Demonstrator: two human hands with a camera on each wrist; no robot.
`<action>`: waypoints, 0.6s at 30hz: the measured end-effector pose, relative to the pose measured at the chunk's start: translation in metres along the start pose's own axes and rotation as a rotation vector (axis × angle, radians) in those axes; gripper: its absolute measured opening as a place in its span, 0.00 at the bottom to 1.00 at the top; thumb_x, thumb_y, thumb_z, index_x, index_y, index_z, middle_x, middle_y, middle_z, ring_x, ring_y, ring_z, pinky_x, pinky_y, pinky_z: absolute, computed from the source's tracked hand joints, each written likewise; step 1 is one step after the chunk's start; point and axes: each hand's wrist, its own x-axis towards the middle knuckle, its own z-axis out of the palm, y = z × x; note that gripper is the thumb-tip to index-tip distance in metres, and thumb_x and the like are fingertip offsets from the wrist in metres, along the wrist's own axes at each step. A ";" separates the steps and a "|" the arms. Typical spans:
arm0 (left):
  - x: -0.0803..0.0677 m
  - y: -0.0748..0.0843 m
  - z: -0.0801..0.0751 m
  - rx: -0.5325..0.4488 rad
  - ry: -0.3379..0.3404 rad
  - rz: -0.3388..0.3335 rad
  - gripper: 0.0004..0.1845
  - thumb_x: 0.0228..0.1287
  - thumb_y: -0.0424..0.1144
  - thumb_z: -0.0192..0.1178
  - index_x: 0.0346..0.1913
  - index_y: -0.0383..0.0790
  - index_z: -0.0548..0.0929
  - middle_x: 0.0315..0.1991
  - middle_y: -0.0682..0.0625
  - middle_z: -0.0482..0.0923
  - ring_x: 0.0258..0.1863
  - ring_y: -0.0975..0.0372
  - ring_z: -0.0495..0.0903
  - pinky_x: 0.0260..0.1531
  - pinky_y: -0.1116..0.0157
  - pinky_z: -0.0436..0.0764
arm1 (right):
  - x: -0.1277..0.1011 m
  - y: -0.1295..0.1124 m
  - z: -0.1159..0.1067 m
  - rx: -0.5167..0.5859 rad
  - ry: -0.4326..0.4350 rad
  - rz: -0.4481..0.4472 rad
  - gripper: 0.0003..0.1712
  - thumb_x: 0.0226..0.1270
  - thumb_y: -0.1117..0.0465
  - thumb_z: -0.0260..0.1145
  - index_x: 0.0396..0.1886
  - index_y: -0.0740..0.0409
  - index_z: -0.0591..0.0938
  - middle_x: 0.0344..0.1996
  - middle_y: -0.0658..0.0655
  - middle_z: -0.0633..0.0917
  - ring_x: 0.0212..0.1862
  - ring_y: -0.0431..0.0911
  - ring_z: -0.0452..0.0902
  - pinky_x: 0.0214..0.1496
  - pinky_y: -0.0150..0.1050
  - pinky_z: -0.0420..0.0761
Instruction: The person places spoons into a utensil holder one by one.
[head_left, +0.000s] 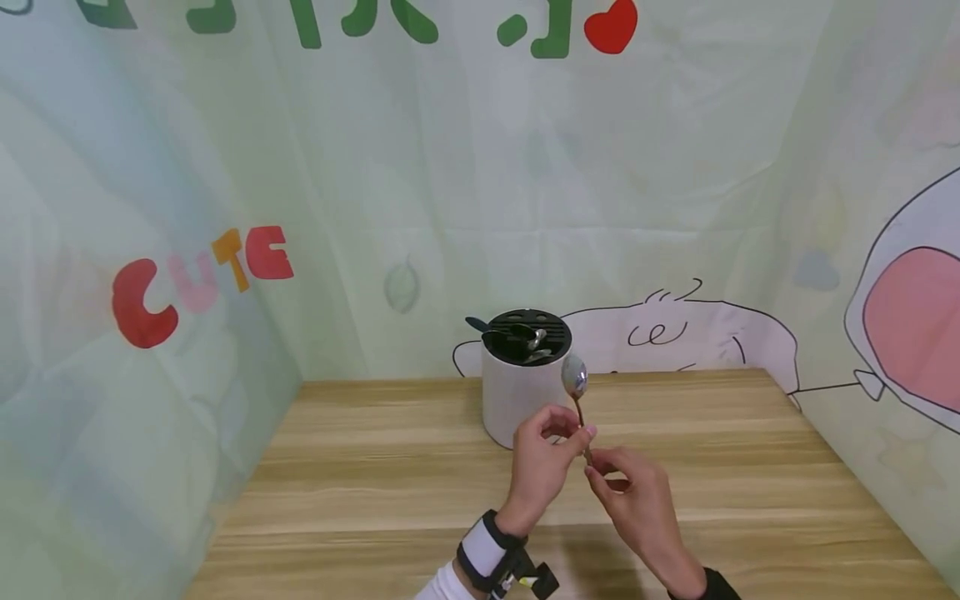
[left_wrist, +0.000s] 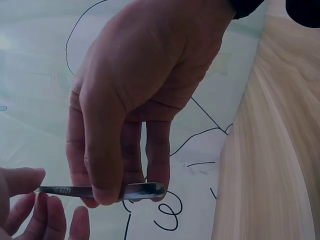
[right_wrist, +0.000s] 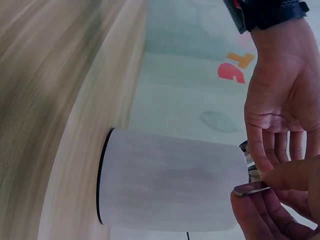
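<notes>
A shiny metal spoon [head_left: 575, 377] points bowl up in front of the white holder [head_left: 517, 400]. My left hand [head_left: 542, 467] pinches its thin handle midway, between thumb and fingers. Lower down, my right hand [head_left: 641, 504] pinches the handle's end. In the left wrist view the spoon handle [left_wrist: 75, 191] runs between both hands, the right hand [left_wrist: 130, 85] reaching down from above. The handle tip [right_wrist: 251, 188] shows between the right thumb and fingers in the right wrist view. The holder's black slotted top [head_left: 528, 333] has several utensils in it, one with a dark handle.
The holder stands near the back edge of the wood-grain table [head_left: 375, 483]. Printed fabric walls [head_left: 450, 167] with letters and cartoon figures surround the table on the back and sides. A strap with a small device [head_left: 498, 558] is on the left wrist.
</notes>
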 end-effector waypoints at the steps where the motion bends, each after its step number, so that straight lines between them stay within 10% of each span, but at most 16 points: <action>1: 0.000 -0.001 0.000 0.013 0.008 0.009 0.09 0.57 0.41 0.72 0.35 0.43 0.83 0.31 0.49 0.83 0.32 0.66 0.81 0.38 0.68 0.80 | -0.001 0.000 0.001 -0.010 0.006 -0.004 0.15 0.48 0.77 0.74 0.33 0.55 0.87 0.27 0.51 0.87 0.31 0.32 0.81 0.28 0.23 0.81; 18: 0.003 0.008 -0.012 0.077 -0.008 0.096 0.06 0.62 0.39 0.68 0.39 0.41 0.86 0.35 0.48 0.87 0.35 0.66 0.84 0.33 0.71 0.84 | 0.012 -0.008 -0.002 -0.128 0.000 -0.101 0.14 0.53 0.69 0.75 0.40 0.56 0.85 0.33 0.49 0.87 0.30 0.35 0.82 0.37 0.23 0.80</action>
